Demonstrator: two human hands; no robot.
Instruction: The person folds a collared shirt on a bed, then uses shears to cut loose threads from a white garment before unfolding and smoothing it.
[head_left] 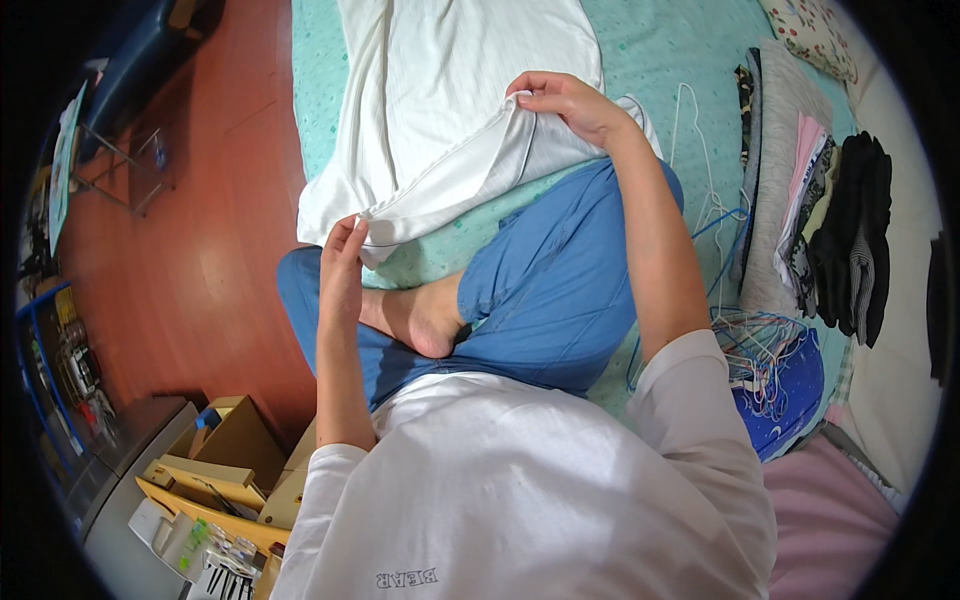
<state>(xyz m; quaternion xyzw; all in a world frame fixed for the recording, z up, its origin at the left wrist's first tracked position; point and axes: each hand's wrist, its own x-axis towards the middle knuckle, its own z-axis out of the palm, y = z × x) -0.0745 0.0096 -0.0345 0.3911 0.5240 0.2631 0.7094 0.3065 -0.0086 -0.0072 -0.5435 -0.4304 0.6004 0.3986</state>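
Note:
A white garment (460,60) lies spread over the green patterned bed sheet (680,50) in front of my crossed legs. Its kind I cannot make out for certain, as its far end runs out of view. My left hand (345,255) pinches the near edge at its left corner. Farther off and to the right, my right hand (570,105) grips the same edge between thumb and fingers. Between both hands the edge is lifted and stretched on a slant, with the inner side of the cloth showing below it.
Folded clothes (790,200) lie in a row on the right, dark ones (855,235) outermost. Nearer me is a tangle of wire hangers (765,350) on a dark blue item (800,395). Reddish wooden floor (200,220) lies left of the bed. Boxes (230,450) stand at lower left.

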